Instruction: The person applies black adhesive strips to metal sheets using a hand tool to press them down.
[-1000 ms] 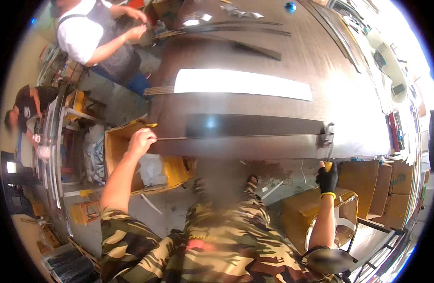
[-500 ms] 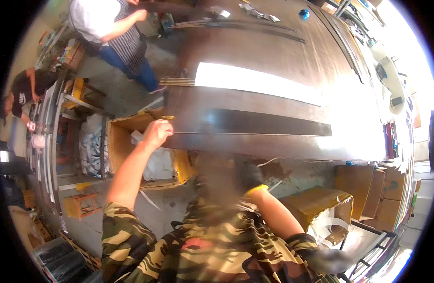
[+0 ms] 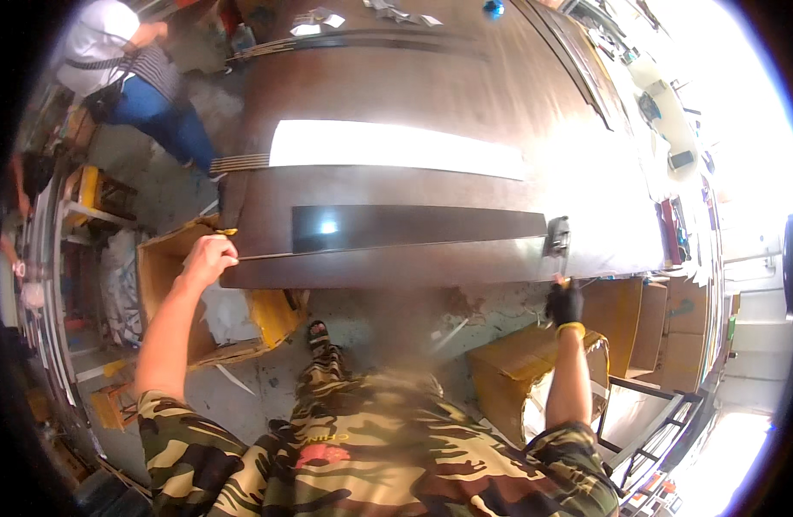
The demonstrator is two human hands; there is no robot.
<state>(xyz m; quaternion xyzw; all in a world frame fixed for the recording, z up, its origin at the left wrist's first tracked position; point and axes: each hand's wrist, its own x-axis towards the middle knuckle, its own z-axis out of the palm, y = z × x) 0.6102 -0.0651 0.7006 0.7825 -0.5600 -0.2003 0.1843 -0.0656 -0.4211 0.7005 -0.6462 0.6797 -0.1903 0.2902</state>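
A long dark flat strip [image 3: 413,226] lies on the brown table [image 3: 353,274], with a thin pale edge along its near side. My left hand [image 3: 208,260] is closed in a pinch at the left end of a thin narrow strip [image 3: 265,256], which runs along that near edge. My right hand [image 3: 564,303], in a black glove, is closed round the handle of a tool with a dark blocky head [image 3: 557,235]. The head is at the right end of the dark strip; whether it touches the strip cannot be made out.
Beyond lies a bright, glossy strip [image 3: 396,151] over several thin bars [image 3: 241,162]. An open cardboard box [image 3: 168,289] stands below the table's left corner, another carton [image 3: 508,366] at the right. A person in jeans [image 3: 155,112] is at the far left.
My right hand has moved from before my body out to the right with the tool. The view has shifted right; my left hand keeps its pinch at the table's left end.
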